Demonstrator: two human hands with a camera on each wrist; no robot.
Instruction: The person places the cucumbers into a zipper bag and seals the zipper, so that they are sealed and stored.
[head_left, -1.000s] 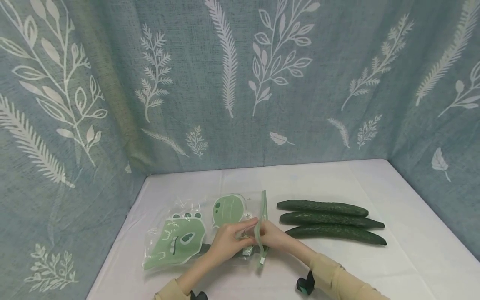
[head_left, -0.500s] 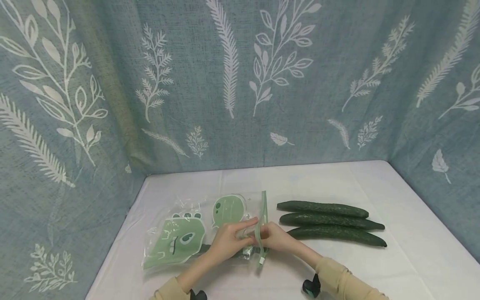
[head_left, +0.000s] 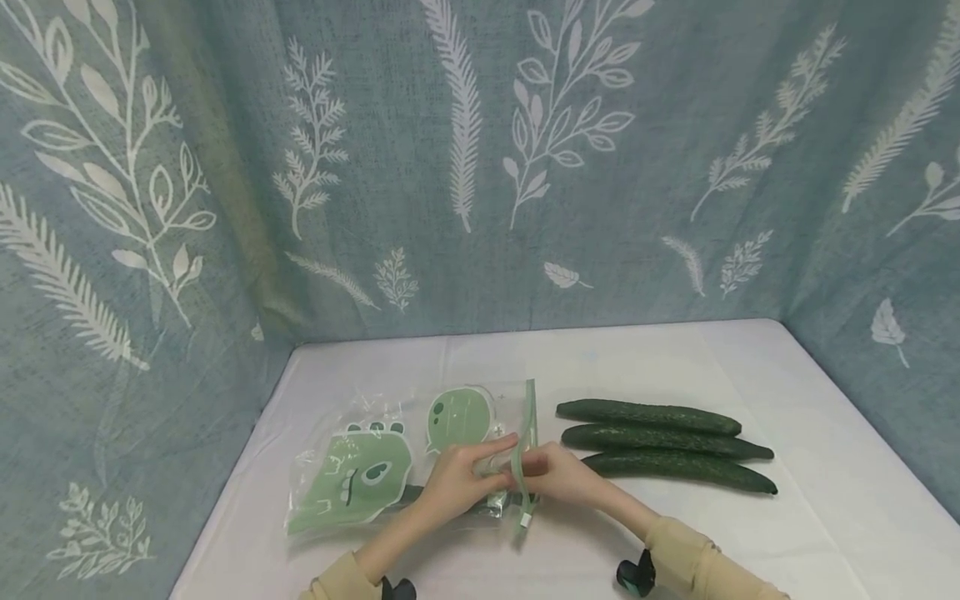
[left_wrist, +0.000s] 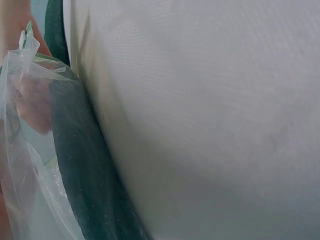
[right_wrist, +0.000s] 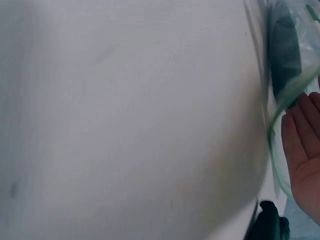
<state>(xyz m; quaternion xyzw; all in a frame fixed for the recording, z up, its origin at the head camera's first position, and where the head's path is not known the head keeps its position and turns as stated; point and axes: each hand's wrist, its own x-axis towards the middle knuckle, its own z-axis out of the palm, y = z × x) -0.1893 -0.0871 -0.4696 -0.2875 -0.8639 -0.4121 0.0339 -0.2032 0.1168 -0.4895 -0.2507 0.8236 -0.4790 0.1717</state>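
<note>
A clear zip-lock bag (head_left: 405,392) printed with green cartoon figures lies flat, its green-edged mouth facing right. Inside, along the near side, is a cucumber (left_wrist: 90,165), mostly covered by the print and the left hand in the head view. My left hand (head_left: 459,477) grips the bag by its mouth, thumb and fingers spread around the raised plastic. At the opening, my right hand (head_left: 558,473) reaches in past the green strip. In the right wrist view its fingers (right_wrist: 305,122) lie straight, with their tips at the cucumber's end.
Three more cucumbers (head_left: 663,437) lie side by side, right of the bag and just beyond the right forearm. A white zip slider (head_left: 525,520) hangs at the near end of the bag's mouth. Behind the white table (head_left: 675,358) hangs a blue-green leaf-patterned curtain (head_left: 360,167).
My right hand and forearm have shifted slightly right, a little out of the bag's mouth. The left hand keeps its hold, and the bag lies as before.
</note>
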